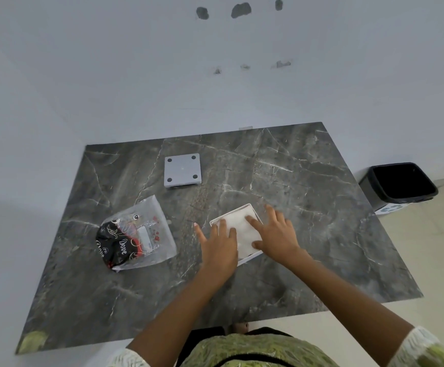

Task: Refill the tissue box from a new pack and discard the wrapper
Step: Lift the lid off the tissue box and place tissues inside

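Note:
A square white tissue box lies open on the dark marble table, with a stack of white tissues inside it. My left hand rests flat on the box's left side, fingers spread. Over the right side my right hand presses flat on the tissues. The crumpled clear wrapper, with black and red print, lies on the table to the left of the box. The grey square lid with four dark dots lies further back.
A black waste bin stands on the floor beyond the table's right edge. A pale wall runs behind the table. The table's front edge is near my body.

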